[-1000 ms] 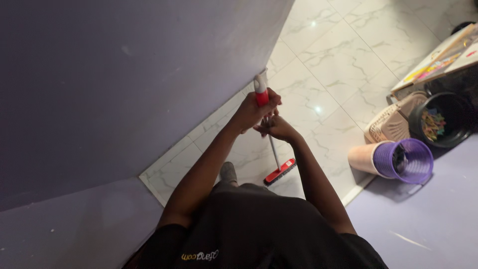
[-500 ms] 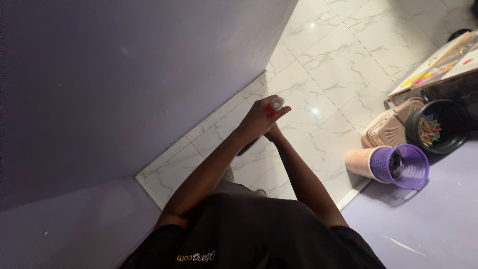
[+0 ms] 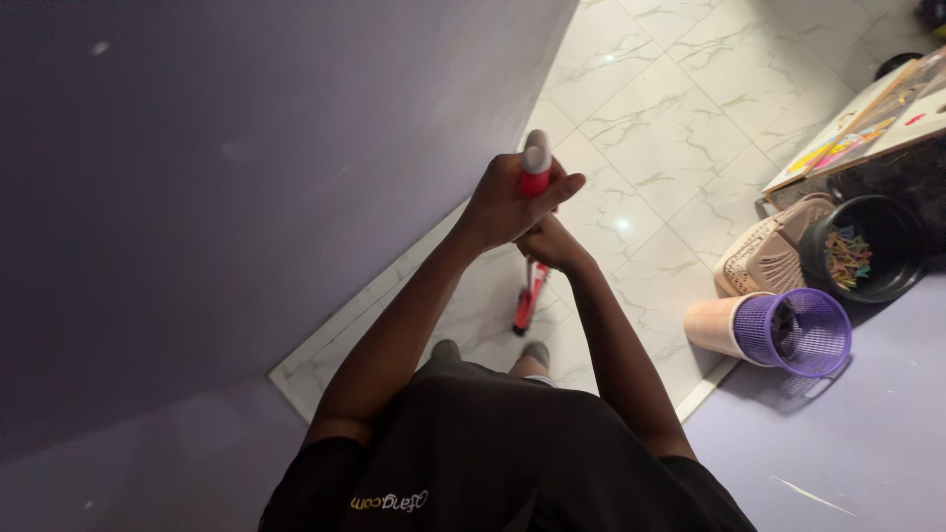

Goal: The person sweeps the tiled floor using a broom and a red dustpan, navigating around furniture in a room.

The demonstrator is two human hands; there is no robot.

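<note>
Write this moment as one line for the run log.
left hand: shut on broom handle top | right hand: shut on handle lower | broom head: on floor by feet | purple basket: lying at right

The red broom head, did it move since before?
Yes. The red broom head swung left, closer to the purple wall, and away from the purple basket.

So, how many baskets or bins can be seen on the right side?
3, close together. The purple mesh basket lies on its side. The black bin stands upright behind it, with colourful pieces inside. The beige woven basket lies tipped beside the black one. Others may be hidden beyond the frame.
</note>
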